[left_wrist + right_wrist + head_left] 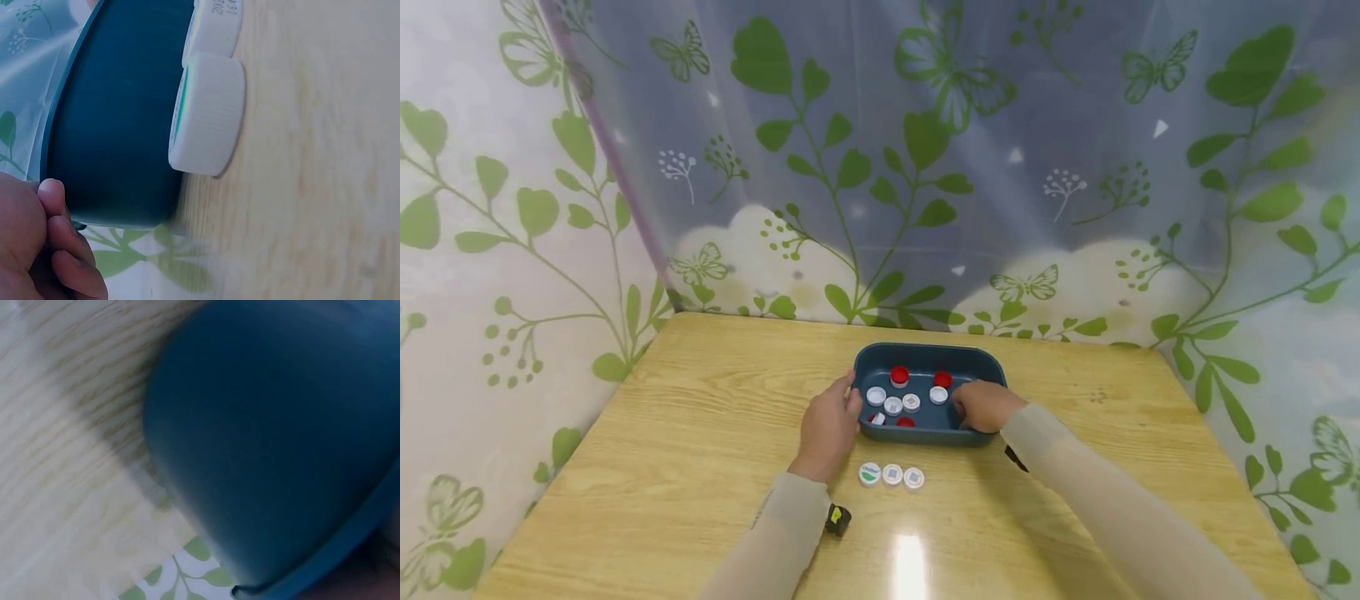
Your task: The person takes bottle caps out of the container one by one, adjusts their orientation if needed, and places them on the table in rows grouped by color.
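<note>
A dark blue rectangular bin stands on the table with several red and white bottle caps inside, such as a red cap and a white cap. My left hand grips the bin's left end at the rim; its curled fingers show in the left wrist view. Over the right end of the bin, my right hand reaches down inside, its fingertips hidden. In front of the bin a white cap with green print lies in a row beside two white caps with square marks.
The wooden table extends around the bin. Behind it hangs a curtain printed with leaves and butterflies, which also covers both sides. Each wrist wears a dark band.
</note>
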Action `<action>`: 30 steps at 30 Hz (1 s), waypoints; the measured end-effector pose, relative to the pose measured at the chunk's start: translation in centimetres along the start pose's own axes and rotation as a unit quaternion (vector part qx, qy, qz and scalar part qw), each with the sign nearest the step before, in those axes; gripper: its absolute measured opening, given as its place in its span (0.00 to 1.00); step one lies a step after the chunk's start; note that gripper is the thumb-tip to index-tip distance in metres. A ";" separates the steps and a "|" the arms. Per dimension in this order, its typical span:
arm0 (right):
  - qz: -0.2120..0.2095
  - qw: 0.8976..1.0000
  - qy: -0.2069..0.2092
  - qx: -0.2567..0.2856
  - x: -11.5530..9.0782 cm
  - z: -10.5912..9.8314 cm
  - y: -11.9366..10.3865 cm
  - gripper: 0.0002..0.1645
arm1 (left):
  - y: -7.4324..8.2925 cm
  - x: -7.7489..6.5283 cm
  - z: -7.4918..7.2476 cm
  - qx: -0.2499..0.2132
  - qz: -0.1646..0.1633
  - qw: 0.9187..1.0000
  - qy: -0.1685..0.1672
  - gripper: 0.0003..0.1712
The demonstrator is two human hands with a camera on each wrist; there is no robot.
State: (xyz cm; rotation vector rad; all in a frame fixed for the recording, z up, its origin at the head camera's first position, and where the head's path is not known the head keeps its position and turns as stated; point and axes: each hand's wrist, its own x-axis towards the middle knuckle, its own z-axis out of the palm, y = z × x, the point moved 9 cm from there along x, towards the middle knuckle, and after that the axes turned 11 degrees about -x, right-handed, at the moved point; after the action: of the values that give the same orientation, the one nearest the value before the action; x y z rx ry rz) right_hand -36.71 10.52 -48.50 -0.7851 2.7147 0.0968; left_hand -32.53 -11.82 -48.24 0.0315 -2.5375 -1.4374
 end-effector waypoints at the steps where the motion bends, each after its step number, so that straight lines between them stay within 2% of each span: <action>1: -0.003 1.000 0.005 0.001 -0.1 -0.1 0.0 0.15 | 0.0 0.0 0.1 0.002 0.000 1.000 0.000 0.24; 6: -0.023 0.999 0.027 0.012 -0.4 -0.7 -0.2 0.13 | 0.1 0.0 0.0 0.008 -0.009 1.000 0.006 0.25; 10: -0.033 0.999 0.036 0.019 -0.4 -0.7 -0.2 0.10 | 0.5 0.0 -0.1 0.007 -0.004 1.000 0.008 0.24; 12: -0.039 0.997 0.060 0.021 -0.7 -0.9 -0.2 0.07 | 0.5 0.0 -0.1 0.012 0.001 1.000 0.007 0.24; 14: -0.040 0.993 0.109 0.032 -1.3 -1.5 -0.3 0.04 | 0.5 -0.1 0.0 0.016 0.003 1.000 0.005 0.24; 16: -0.038 0.983 0.172 0.045 -2.3 -2.6 -0.7 0.06 | 0.5 0.0 0.0 0.018 0.005 1.000 0.005 0.23; 18: -0.051 0.968 0.238 0.055 -3.8 -3.9 -1.7 0.10 | 0.4 0.0 -0.1 0.016 0.005 1.000 0.008 0.23; 20: -0.079 0.952 0.292 0.055 -5.8 -4.9 -3.3 0.12 | 0.4 0.0 -0.2 0.015 0.008 1.000 0.008 0.23; 22: -0.122 0.937 0.323 0.042 -7.8 -5.2 -5.4 0.14 | 0.5 0.0 -0.2 0.014 0.011 1.000 0.007 0.23; 24: -0.160 0.934 0.319 0.022 -9.4 -4.5 -7.3 0.16 | 0.5 -0.1 -0.2 0.012 0.011 1.000 0.004 0.23; 25: -0.171 0.937 0.304 0.009 -9.9 -3.8 -8.0 0.15 | 0.5 -0.1 -0.2 0.011 0.010 1.000 0.002 0.23; 27: -0.174 0.951 0.256 -0.007 -10.2 -2.0 -8.8 0.14 | 0.4 -0.1 -0.1 0.010 0.007 1.000 0.000 0.23; 30: -0.143 0.971 0.188 -0.029 -9.7 0.6 -8.7 0.11 | 0.2 0.0 0.0 0.008 0.001 1.000 -0.002 0.24</action>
State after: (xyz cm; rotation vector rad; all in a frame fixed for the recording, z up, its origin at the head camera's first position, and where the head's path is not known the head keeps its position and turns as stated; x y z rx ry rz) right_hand -24.17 8.22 -45.80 -1.3208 2.9152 -0.0434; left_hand -32.49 -11.70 -48.03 0.0273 -2.5520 -1.4176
